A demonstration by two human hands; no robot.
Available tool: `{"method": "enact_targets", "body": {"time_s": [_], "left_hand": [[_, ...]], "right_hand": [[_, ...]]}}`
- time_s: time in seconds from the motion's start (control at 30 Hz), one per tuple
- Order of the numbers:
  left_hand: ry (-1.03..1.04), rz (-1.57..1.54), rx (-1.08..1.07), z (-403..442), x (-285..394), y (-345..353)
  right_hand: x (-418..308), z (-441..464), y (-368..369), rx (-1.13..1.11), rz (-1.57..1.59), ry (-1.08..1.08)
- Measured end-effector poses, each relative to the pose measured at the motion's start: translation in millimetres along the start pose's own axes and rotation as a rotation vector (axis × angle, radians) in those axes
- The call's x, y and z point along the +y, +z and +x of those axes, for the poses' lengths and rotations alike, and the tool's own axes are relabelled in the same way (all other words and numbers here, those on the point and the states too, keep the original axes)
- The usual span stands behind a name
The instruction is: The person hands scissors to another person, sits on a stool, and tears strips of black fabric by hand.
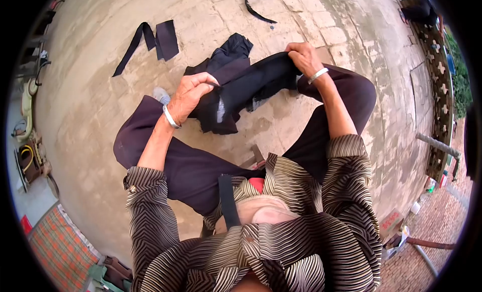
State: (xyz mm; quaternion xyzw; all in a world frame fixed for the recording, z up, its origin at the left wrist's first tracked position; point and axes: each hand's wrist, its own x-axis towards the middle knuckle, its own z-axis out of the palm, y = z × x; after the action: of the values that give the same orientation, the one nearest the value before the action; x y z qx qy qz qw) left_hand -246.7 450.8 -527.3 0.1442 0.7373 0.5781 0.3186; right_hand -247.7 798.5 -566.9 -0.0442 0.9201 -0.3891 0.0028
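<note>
A length of black cloth [258, 81] is stretched between my two hands, above the ground and between my knees. My left hand [191, 95] pinches one end of it, near a pale whitish patch on the fabric. At the other end, my right hand [304, 58] is closed over the upper corner. Behind and below the stretched piece lies a bunch of dark cloth [233, 50], partly hidden by it. A dark strip [228, 201] rests on my lap over the striped shirt.
On the concrete ground [100, 111] ahead lie a bent dark strip [133, 46], a wider dark scrap [166, 39] and a thin curved strip [255, 9]. A plaid cloth [63, 247] is at lower left. A patterned low wall [438, 81] runs along the right.
</note>
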Motion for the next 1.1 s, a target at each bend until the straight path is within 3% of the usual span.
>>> {"method": "enact_targets", "body": {"time_s": [0.2,0.27,0.33,0.47,0.5,0.6,0.8,0.93,1.0,1.1], "left_hand": [[0.045,0.081,-0.054,1.5,-1.6,6.9],[0.046,0.096,-0.064,1.8,-5.4,7.6],[0.054,0.108,-0.078,5.0,-5.9,10.8],[-0.035,0.105,-0.154,5.2,-6.8,15.6],[-0.018,0.116,-0.164,5.5,-7.1,16.4],[-0.021,0.122,-0.178,4.1,-6.5,15.7],[-0.046,0.126,-0.226,6.8,-7.8,14.2],[-0.095,0.118,-0.220,7.7,-8.9,12.1],[0.108,0.207,-0.116,8.2,-12.3,16.7],[0.120,0.268,-0.140,5.1,-5.6,18.8]], "right_hand": [[2.0,-13.4,27.4,-0.148,-0.161,0.096],[3.5,-16.9,33.0,-0.254,-0.072,0.107],[-17.3,-23.1,46.8,-0.334,0.260,-0.042],[-84.3,-29.5,72.0,-0.431,0.548,-0.251],[-94.3,-30.5,74.1,-0.501,0.581,-0.195],[-98.1,-33.4,80.5,-0.453,0.570,-0.085],[-99.3,-40.4,64.0,-0.380,0.358,-0.127],[-97.5,-44.9,63.3,-0.332,0.483,-0.080],[-98.5,-46.0,58.2,-0.346,0.465,-0.034],[-97.9,-49.7,54.5,-0.405,0.429,0.074]]}}
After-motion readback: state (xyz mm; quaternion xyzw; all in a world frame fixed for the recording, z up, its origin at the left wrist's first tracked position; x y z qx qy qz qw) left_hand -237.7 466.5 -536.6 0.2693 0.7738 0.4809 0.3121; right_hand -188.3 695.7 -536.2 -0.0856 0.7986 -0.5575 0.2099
